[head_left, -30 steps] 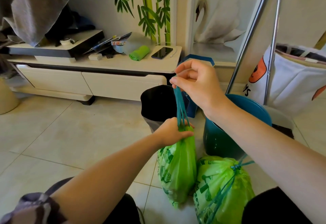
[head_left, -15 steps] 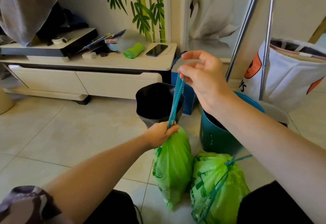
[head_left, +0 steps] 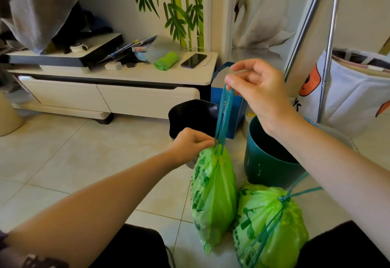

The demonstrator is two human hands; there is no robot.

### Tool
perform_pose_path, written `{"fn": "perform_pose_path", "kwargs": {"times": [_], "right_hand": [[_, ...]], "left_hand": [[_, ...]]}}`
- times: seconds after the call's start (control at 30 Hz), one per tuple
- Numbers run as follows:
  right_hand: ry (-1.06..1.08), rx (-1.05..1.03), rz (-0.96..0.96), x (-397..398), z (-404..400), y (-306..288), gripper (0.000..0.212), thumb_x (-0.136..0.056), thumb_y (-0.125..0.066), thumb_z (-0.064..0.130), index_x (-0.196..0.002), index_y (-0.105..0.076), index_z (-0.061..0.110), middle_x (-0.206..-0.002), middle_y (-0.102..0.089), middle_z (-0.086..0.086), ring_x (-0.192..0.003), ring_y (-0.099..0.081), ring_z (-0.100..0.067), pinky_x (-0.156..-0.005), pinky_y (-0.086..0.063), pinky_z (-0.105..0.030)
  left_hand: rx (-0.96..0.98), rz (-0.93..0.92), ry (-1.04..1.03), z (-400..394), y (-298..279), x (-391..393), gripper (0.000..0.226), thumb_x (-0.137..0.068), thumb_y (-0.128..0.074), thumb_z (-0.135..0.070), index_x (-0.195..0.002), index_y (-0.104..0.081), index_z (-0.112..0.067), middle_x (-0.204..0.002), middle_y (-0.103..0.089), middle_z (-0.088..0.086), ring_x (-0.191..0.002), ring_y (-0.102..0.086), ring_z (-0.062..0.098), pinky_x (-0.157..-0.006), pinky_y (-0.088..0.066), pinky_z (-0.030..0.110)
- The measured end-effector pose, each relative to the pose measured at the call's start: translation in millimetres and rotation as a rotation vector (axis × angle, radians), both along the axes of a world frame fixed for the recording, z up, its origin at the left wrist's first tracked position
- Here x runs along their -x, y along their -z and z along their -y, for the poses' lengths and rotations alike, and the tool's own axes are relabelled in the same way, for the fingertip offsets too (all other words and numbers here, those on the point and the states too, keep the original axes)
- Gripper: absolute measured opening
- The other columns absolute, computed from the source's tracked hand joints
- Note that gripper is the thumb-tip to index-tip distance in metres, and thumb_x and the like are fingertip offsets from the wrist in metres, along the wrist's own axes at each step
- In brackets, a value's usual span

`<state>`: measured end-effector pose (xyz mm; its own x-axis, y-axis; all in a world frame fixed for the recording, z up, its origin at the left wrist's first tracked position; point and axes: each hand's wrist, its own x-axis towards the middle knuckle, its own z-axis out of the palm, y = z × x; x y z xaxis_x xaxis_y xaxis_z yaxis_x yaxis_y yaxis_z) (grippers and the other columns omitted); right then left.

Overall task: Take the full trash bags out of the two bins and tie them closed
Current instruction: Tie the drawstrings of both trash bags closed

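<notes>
Two green trash bags rest on the tiled floor in front of me. The left bag is narrow and cinched at its neck. My left hand pinches that neck. My right hand holds the teal drawstrings taut above the bag. The right bag lies beside it, with its strings knotted on top. Behind them stand a black bin and a teal bin, both without a green bag inside.
A low white cabinet at the back carries a phone, a green roll and clutter. A blue bag sits behind the bins. Metal poles and a white printed bag stand at the right.
The drawstrings stayed taut while my right hand shifted to the right with them. My left hand keeps its pinch on the bag's neck.
</notes>
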<state>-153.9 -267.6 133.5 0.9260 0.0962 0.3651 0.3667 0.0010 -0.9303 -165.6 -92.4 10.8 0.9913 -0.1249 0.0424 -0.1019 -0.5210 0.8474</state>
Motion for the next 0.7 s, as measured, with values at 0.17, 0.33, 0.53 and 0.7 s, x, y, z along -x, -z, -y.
{"fn": "perform_pose_path", "kwargs": {"times": [0.17, 0.33, 0.53, 0.7], "right_hand": [[0.031, 0.001, 0.005, -5, 1, 4, 0.017, -0.084, -0.067, 0.004, -0.096, -0.062, 0.015, -0.077, -0.07, -0.004, -0.074, -0.069, -0.008, -0.074, -0.054, -0.02], [-0.001, 0.018, 0.028, -4, -2, 3, 0.019, -0.083, -0.067, 0.003, -0.094, -0.063, 0.019, -0.077, -0.07, -0.005, -0.076, -0.07, -0.009, -0.076, -0.055, -0.023], [0.016, 0.049, 0.043, -4, -3, 7, 0.017, -0.083, -0.067, 0.004, -0.094, -0.064, 0.017, -0.078, -0.07, -0.004, -0.076, -0.07, -0.01, -0.077, -0.056, -0.023], [0.102, 0.084, 0.028, -10, 7, 8, 0.017, -0.083, -0.068, 0.006, -0.085, -0.065, 0.023, -0.079, -0.069, -0.001, -0.077, -0.068, -0.01, -0.076, -0.056, -0.022]], "left_hand": [[0.07, -0.057, 0.069, 4, -9, 3, 0.029, -0.08, -0.075, -0.013, -0.108, -0.072, -0.008, -0.095, -0.075, 0.004, -0.089, -0.071, 0.011, -0.09, -0.055, 0.026], [-0.042, 0.016, 0.009, 14, -5, 4, 0.038, -0.075, -0.079, -0.026, -0.11, -0.07, -0.019, -0.104, -0.069, -0.003, -0.093, -0.065, 0.011, -0.09, -0.055, 0.035], [-0.001, -0.039, 0.011, 14, -6, 3, 0.013, -0.084, -0.07, -0.026, -0.086, -0.078, -0.015, -0.086, -0.075, 0.002, -0.085, -0.069, 0.016, -0.087, -0.056, 0.04], [0.145, -0.14, -0.027, 7, -6, 4, 0.02, -0.087, -0.066, -0.026, -0.08, -0.079, -0.012, -0.088, -0.076, 0.006, -0.092, -0.068, 0.021, -0.094, -0.053, 0.036]]}}
